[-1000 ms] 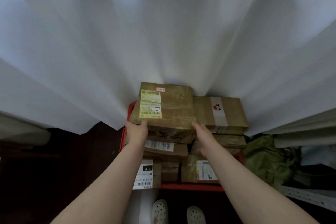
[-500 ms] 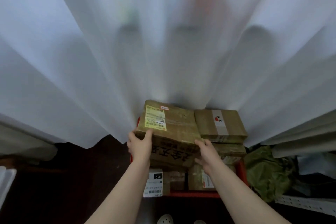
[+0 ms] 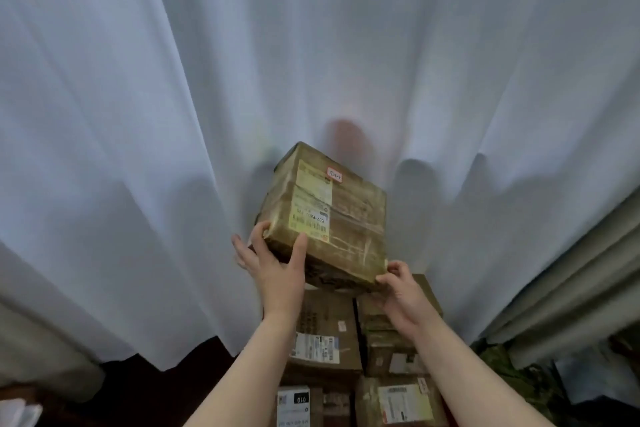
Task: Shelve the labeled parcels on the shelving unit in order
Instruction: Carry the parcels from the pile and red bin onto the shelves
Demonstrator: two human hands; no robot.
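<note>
I hold a brown cardboard parcel (image 3: 332,215) in the air above the stack, tilted, with a yellow shipping label and a small pink handwritten tag on its top. My left hand (image 3: 273,260) grips its near left corner, thumb on the top face. My right hand (image 3: 398,288) pinches its near right corner from below. Beneath it lie several more labeled parcels (image 3: 322,340), stacked close together. No shelving unit shows in the head view.
A white curtain (image 3: 173,114) hangs right behind the parcels and fills most of the view. Grey folded fabric (image 3: 568,291) hangs at the right, green cloth (image 3: 512,378) lies below it. Dark floor (image 3: 131,392) lies at the lower left.
Both hands have lifted the top parcel off the stack and raised it, tilting it. The parcels underneath are now uncovered, and the view has swung upward.
</note>
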